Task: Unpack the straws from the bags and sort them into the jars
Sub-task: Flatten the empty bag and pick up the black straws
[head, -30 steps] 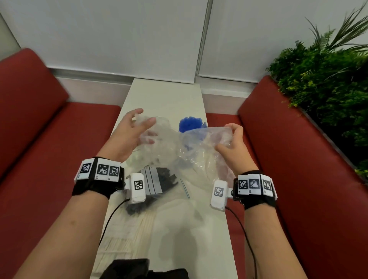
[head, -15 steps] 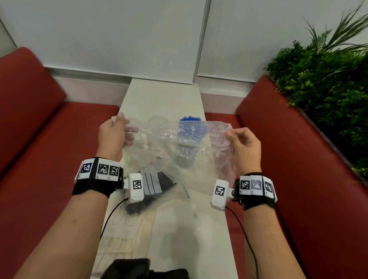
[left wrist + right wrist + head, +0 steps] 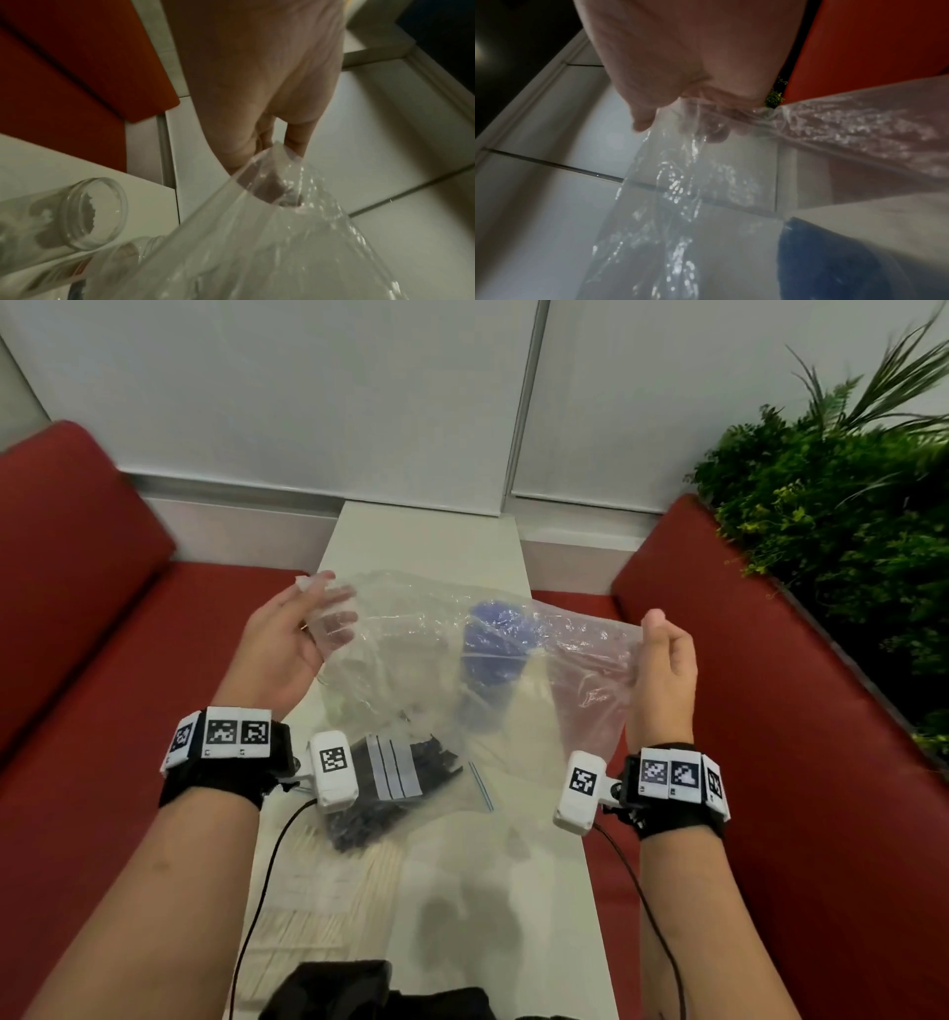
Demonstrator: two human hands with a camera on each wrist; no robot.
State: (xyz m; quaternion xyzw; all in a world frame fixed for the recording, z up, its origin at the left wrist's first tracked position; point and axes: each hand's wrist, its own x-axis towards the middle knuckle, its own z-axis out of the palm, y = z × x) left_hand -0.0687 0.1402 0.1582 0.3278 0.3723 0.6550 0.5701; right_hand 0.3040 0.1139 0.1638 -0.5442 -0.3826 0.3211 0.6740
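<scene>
Both hands hold an empty clear plastic bag [image 3: 426,649] stretched in the air over the table. My left hand [image 3: 303,629] pinches its left corner, seen close in the left wrist view at the clear bag [image 3: 270,233]. My right hand [image 3: 662,649] pinches the right corner, with the film [image 3: 680,192] hanging below it. Behind the bag stands a jar of blue straws [image 3: 493,654], also visible as the blue straws [image 3: 834,263]. An empty glass jar [image 3: 85,213] stands at the left. A zip bag of black straws [image 3: 390,783] lies on the table below my left wrist.
The narrow white table [image 3: 462,865] runs between two red benches [image 3: 92,660]. A bag of pale straws [image 3: 318,891] lies near the front left. A dark object [image 3: 359,988] sits at the near edge. Green plants [image 3: 832,531] stand at the right.
The crumpled bag has been pulled apart and spread flat between my hands. My left hand rose and turned, and my right hand moved out to the right.
</scene>
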